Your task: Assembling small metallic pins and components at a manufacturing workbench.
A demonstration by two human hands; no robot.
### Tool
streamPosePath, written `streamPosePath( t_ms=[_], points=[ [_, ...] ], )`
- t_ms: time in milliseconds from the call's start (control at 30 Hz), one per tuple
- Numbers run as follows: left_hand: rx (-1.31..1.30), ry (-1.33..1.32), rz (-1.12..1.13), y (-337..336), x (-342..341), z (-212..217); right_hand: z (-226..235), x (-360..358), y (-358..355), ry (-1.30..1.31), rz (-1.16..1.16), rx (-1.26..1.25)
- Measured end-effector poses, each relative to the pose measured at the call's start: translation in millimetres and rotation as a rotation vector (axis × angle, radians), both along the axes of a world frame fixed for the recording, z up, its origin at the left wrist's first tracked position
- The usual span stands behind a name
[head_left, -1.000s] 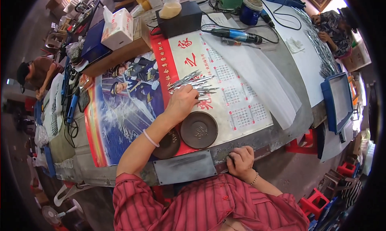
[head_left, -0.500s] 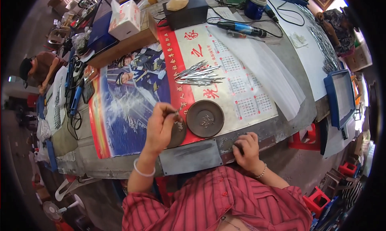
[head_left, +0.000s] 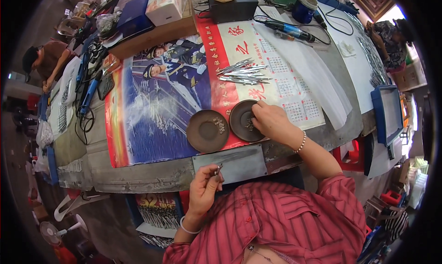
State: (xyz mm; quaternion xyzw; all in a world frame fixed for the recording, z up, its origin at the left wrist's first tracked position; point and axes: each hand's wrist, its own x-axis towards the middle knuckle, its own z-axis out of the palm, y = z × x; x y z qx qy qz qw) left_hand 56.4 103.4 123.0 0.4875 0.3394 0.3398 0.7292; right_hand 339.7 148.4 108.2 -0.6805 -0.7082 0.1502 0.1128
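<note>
In the head view, the left hand (head_left: 205, 186) pinches a small metal piece (head_left: 218, 169) between its fingers, by the left end of a grey plate (head_left: 239, 160) at the near edge of the table (head_left: 152, 176). The right hand (head_left: 276, 123) reaches over the right dish (head_left: 237, 114) and covers part of it; its fingertips are drawn together inside the rim, but whether they grip one of the bits in it cannot be told. The left dish (head_left: 200, 128), close beside it, holds pale bits (head_left: 218, 125) toward its right side.

Both dishes sit on a poster (head_left: 156, 112). On the far side of them lies a loose heap of silver sticks (head_left: 244, 73). A translucent sheet (head_left: 317, 75) covers the poster's right side, with a blue-and-black pen tool (head_left: 290, 30) beyond. Farther left stand a black box (head_left: 235, 8) and a tissue box (head_left: 164, 7); a blue tray (head_left: 386, 114) is at the far right.
</note>
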Motion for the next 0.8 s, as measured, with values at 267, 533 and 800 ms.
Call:
streamPosePath(
  t_ms=[267, 533, 800],
  points=[
    [-0.004, -0.016, -0.013, 3, 5, -1, 0, -4, 26, -0.143, 0.267, 0.016],
    [-0.035, -0.047, 0.020, 8, 2, -8, 16, 19, 23, 0.359, 0.184, -0.093],
    [-0.071, -0.051, 0.013, 12, 9, -12, 7, 18, -10, 1.237, -0.228, -0.102]
  ],
)
